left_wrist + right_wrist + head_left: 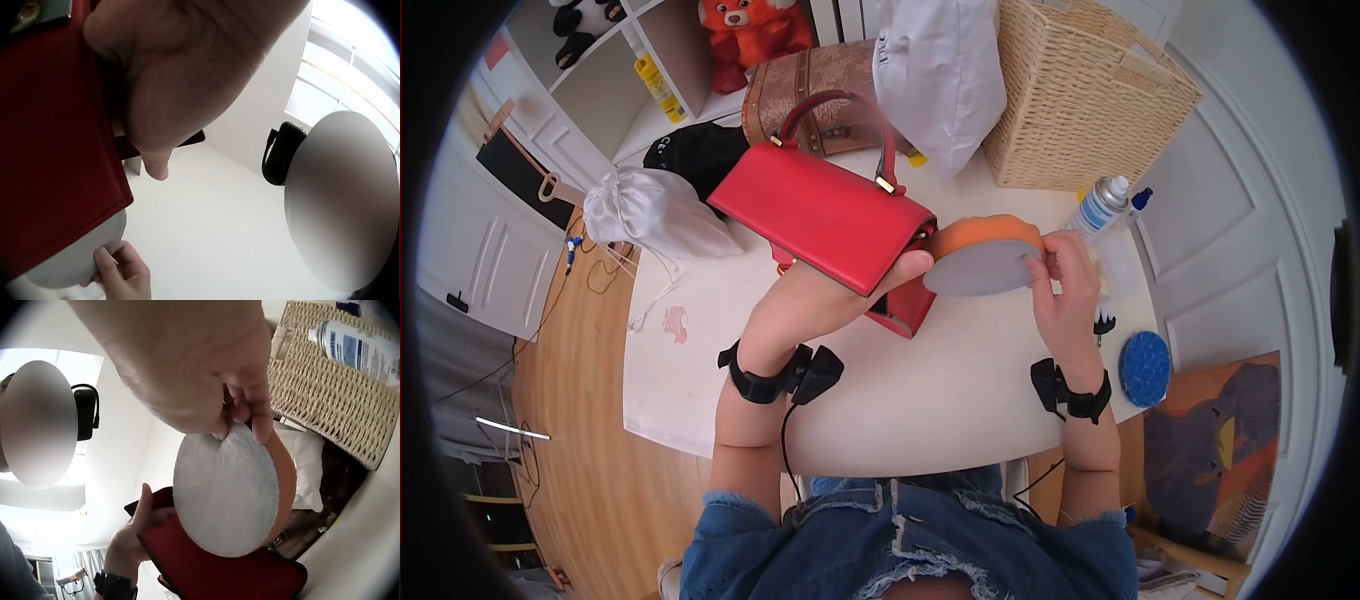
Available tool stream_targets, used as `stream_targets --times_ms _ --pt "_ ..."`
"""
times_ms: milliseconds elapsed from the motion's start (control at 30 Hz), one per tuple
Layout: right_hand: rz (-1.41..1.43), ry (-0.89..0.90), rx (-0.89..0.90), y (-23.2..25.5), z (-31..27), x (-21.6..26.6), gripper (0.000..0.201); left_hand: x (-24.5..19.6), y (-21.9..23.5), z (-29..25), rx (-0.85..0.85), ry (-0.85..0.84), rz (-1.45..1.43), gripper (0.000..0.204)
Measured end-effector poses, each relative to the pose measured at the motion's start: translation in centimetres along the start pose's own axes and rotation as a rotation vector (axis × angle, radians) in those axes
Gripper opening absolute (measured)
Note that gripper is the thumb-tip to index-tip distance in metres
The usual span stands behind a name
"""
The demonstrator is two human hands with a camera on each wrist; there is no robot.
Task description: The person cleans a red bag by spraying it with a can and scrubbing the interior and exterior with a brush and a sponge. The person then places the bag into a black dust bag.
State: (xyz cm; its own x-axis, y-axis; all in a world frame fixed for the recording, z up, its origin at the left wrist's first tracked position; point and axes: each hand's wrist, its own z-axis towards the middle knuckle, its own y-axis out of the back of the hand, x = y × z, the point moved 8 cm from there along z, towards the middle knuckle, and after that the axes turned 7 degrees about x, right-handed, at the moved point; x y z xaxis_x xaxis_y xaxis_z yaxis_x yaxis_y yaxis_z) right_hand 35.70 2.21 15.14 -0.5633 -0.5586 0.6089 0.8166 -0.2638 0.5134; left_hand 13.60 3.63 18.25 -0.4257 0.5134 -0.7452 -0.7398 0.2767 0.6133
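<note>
My left hand [815, 300] holds a red handbag [825, 215] up over the white table, its thumb along the edge and the other fingers hidden by the bag. The bag's arched handle [850, 97] points away from me, and its flap hangs loose underneath. In my right hand [1068, 285] a round sponge pad [985, 270], orange with a flat grey face, is pinched at its rim between thumb and fingers. The pad's far side meets the bag's right end in the head view. From the right wrist, the grey face [225, 494] overlaps the red leather [206, 569].
On the table [920, 420], a white drawstring pouch [655, 215] lies at left beside a black cloth [690, 155]. Behind the bag stand a patterned chest [810, 85], a white cloth bag [940, 85] and a wicker basket [1080, 100]. A spray can [1100, 207] and a blue round pad [1145, 368] are at right.
</note>
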Motion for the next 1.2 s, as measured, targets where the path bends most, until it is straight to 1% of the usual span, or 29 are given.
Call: stream_targets --times_ms 67,100,167,200,267,400,467,500,567,600,667,800,867,900,967,1000,1067,1100,1167,1200 --pt "-0.026 -0.025 0.097 -0.6 0.1 -0.3 0.014 -0.1 0.0 0.0 0.004 0.005 -0.001 0.037" --pt "-0.026 -0.026 0.097 -0.5 0.1 -0.4 0.014 -0.1 0.0 -0.1 0.01 0.034 -0.014 0.037" --pt "-0.149 0.014 0.225 -1.5 0.1 -0.4 0.014 0.0 0.0 -0.2 0.017 0.063 -0.027 0.038" --pt "-0.149 0.014 0.224 -1.5 0.1 -0.4 0.014 0.2 -0.1 -0.2 0.016 0.073 -0.027 0.038" --pt "-0.196 -0.062 0.323 -2.1 -0.2 -1.0 0.013 0.4 -0.1 -0.2 0.015 0.082 -0.026 0.038" --pt "-0.144 -0.103 0.267 -1.5 -0.2 -0.2 0.014 0.2 0.0 -0.1 -0.004 0.041 0.013 0.04" --pt "-0.161 -0.015 0.193 -1.0 -0.2 0.9 0.015 0.2 0.0 -0.1 -0.01 0.027 0.032 0.04" --pt "-0.159 -0.015 0.192 -1.0 -0.2 1.0 0.015 0.3 0.0 -0.1 -0.022 0.02 0.04 0.04" --pt "-0.236 0.075 0.234 -1.2 -0.3 1.9 0.018 0.3 0.0 -0.1 -0.031 0.01 0.048 0.04" --pt "-0.236 0.074 0.233 -1.2 -0.4 1.8 0.018 0.3 0.0 -0.1 -0.028 0.02 0.046 0.04" --pt "-0.35 0.077 0.345 -2.1 -0.9 1.7 0.021 0.4 0.0 -0.1 -0.024 0.03 0.046 0.041" --pt "-0.443 0.083 0.371 -3.4 -1.5 2.8 0.02 0.6 -0.2 0.0 -0.02 0.046 0.011 0.04" --pt "-0.509 0.149 0.363 -3.6 -1.7 3.6 0.018 0.5 -0.1 -0.1 -0.027 0.041 0.009 0.04" --pt "-0.509 0.151 0.362 -3.4 -1.6 3.7 0.018 0.6 -0.1 -0.1 -0.01 0.067 0.012 0.039" --pt "-0.503 0.291 0.444 -3.6 -1.8 4.7 0.018 0.6 0.0 -0.2 0.003 0.093 0.018 0.039" --pt "-0.502 0.295 0.444 -3.5 -1.8 4.8 0.018 0.8 -0.1 -0.3 0.001 0.113 -0.039 0.038" --pt "-0.464 0.374 0.526 -3.9 -2.3 5.6 0.02 1.1 -0.2 -0.3 -0.002 0.134 -0.095 0.038" --pt "-0.464 0.376 0.526 -3.7 -2.3 5.9 0.02 1.1 -0.2 -0.4 -0.013 0.136 -0.108 0.038" --pt "-0.503 0.375 0.625 -4.2 -2.7 6.4 0.021 1.2 0.0 -0.3 -0.027 0.137 -0.12 0.037" --pt "-0.502 0.376 0.626 -4.4 -3.1 6.7 0.021 1.4 -0.2 -0.3 0.027 0.18 -0.113 0.04"
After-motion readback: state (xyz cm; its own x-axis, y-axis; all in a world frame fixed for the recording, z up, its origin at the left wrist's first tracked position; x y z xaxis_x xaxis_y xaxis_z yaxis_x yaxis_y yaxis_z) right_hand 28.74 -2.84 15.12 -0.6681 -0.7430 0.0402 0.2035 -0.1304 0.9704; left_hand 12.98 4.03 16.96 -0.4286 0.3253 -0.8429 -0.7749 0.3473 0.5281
